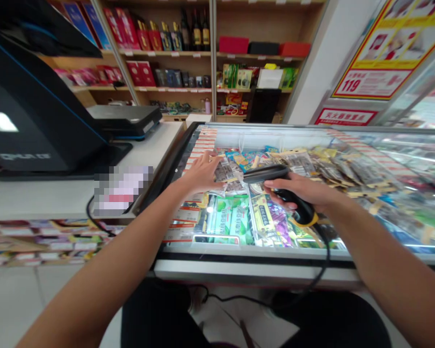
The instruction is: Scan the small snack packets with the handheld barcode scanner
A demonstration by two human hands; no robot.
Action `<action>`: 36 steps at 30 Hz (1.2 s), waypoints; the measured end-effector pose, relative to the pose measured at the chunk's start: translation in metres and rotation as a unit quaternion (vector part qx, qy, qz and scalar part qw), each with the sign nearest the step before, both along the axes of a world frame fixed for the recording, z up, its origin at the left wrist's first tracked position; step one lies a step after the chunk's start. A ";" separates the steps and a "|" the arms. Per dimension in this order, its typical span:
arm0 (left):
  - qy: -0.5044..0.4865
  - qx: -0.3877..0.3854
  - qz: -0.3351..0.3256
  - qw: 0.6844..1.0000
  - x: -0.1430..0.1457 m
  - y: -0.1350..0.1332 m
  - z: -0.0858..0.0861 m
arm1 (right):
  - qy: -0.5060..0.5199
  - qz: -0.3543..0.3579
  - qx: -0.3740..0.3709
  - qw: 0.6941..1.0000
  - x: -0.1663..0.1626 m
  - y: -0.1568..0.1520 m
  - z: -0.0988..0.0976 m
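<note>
Over the freezer (261,268), the black scanner (297,201) sits within the right fingers (280,184).

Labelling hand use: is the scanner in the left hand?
No, the right hand grips the scanner by its handle.

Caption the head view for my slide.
Over a display case, the right hand holds a scanner, with the left hand at the packets.
</note>
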State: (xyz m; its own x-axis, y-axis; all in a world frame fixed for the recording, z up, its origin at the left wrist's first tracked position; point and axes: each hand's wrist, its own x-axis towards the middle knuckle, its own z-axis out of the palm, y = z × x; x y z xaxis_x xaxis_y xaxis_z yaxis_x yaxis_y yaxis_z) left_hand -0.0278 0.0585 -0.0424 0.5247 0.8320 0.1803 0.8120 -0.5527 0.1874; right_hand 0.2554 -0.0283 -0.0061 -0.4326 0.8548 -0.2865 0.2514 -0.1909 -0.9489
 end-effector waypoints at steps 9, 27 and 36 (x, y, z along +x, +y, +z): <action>0.000 0.016 -0.037 0.999 -0.005 0.002 0.001 | -0.008 -0.014 0.024 1.000 -0.006 -0.003 -0.003; 0.060 -0.019 0.025 0.998 -0.013 0.009 -0.002 | 0.129 -0.114 0.013 0.985 0.001 0.004 0.005; 0.127 0.014 0.081 0.988 -0.009 0.001 0.003 | 0.254 -0.219 0.068 0.939 0.044 0.013 0.030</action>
